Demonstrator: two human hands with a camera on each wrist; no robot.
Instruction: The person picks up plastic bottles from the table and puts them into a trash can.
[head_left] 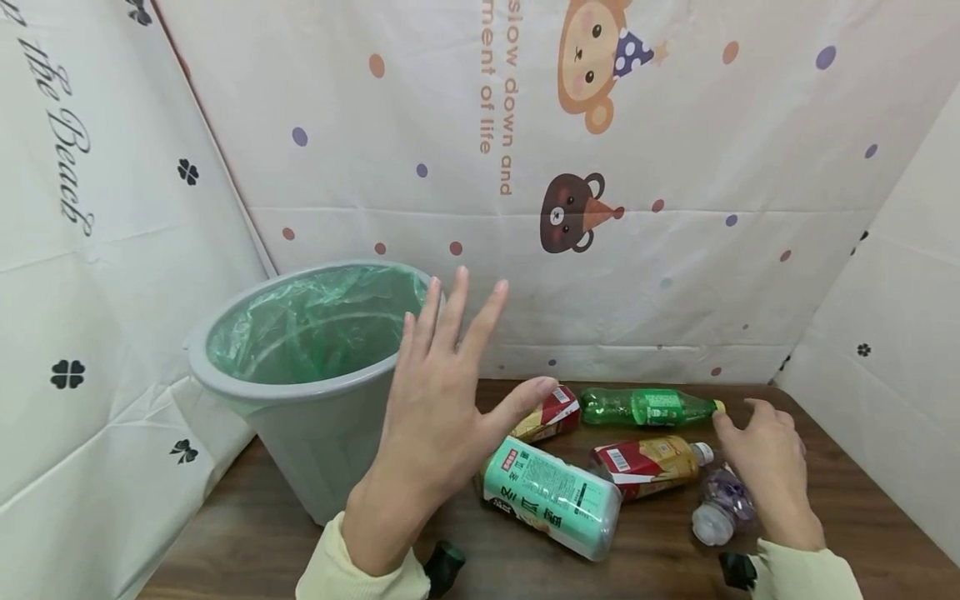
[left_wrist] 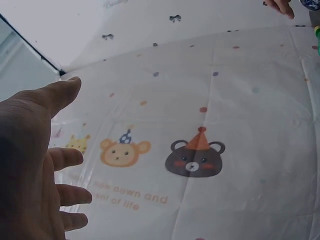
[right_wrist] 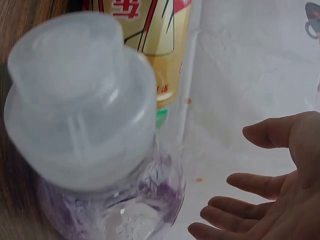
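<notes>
While the left hand (head_left: pixel 438 392) hovers spread and empty beside the grey green-lined plastic bin (head_left: pixel 311 367), the right hand (head_left: pixel 765 467), fingers loose, holds nothing above the small purple clear bottle (head_left: pixel 722 502); a careless brush could send it rolling off the wooden table (head_left: pixel 862 517).

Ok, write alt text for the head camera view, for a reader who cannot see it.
Two open hands, the left hand raised and the right hand low, hover over plastic drink bottles lying on a brown wooden table. A grey plastic bin with a green liner stands at left.
</notes>
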